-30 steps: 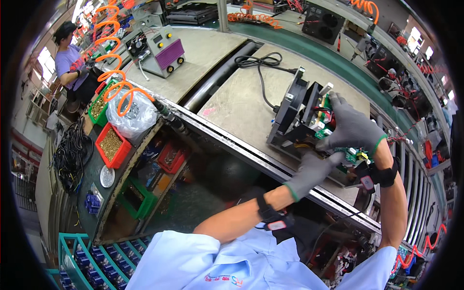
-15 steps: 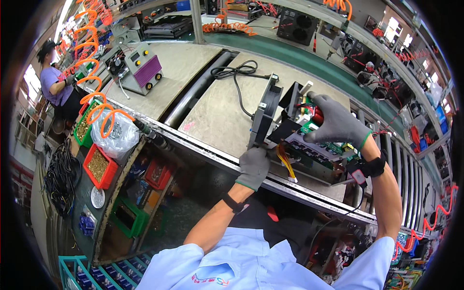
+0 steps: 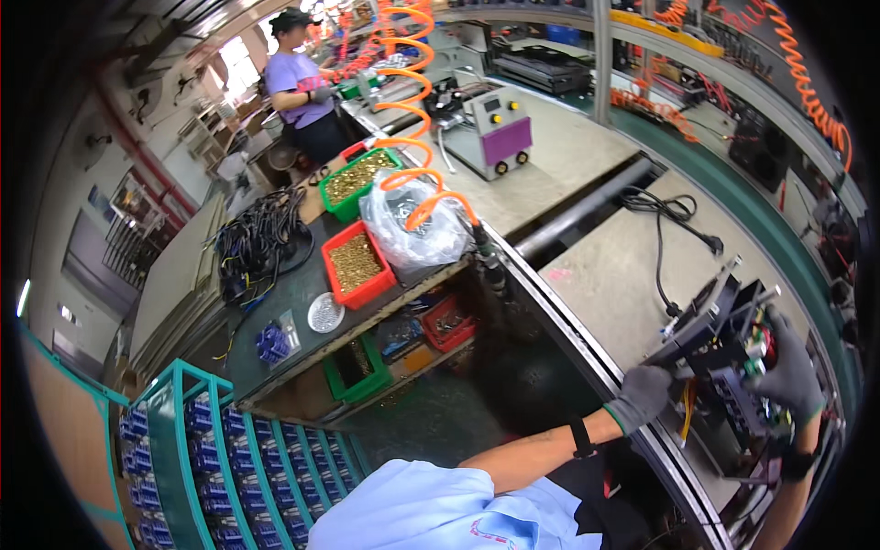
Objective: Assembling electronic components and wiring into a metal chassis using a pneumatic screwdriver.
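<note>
A partly assembled machine with green circuit boards and dark metal parts stands on the bench at the right. On its left side is an upright black panel. My left hand, in a grey glove, is closed at the panel's lower near corner; its fingertips are partly hidden. My right hand, gloved too, grips the circuit-board assembly from the far right, thumb and fingers bent around it. Yellow wires hang from the machine between my hands. A black power cord runs across the bench behind the panel.
A purple-and-grey machine stands farther along the bench, past a roller gap. Left are a red bin of screws, a green bin, a plastic bag and a hanging screwdriver. A co-worker stands beyond.
The view has swung left, so the bench and machine sit farther right. Both hands remain at the same parts of the machine.
</note>
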A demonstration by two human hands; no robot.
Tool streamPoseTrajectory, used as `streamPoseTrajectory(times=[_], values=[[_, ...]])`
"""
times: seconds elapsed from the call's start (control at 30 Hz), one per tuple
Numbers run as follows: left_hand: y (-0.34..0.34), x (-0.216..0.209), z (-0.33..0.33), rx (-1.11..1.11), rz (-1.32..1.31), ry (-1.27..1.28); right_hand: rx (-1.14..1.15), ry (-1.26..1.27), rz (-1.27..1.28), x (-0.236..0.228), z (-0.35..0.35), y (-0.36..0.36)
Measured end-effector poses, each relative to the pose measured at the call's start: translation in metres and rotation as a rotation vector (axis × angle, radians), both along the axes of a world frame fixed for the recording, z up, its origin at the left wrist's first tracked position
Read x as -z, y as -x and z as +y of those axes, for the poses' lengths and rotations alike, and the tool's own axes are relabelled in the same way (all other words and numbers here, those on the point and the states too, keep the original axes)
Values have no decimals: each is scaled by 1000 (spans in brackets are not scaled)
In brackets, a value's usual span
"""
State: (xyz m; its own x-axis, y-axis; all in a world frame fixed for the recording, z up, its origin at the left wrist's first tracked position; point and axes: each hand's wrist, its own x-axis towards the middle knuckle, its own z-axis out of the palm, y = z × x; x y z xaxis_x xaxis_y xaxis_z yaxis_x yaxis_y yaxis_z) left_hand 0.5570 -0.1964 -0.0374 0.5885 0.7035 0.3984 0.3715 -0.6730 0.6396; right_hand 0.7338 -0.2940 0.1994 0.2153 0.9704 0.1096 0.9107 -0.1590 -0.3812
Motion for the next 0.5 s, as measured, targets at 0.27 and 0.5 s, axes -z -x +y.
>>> streamPoseTrajectory(times=[0.27,0.5], values=[[3,2,2,143,-18,-18,29,198,-50,-10,3,-16],[3,-8,-1,60,-70,-58,40,135,-108,-16,-3,-1]])
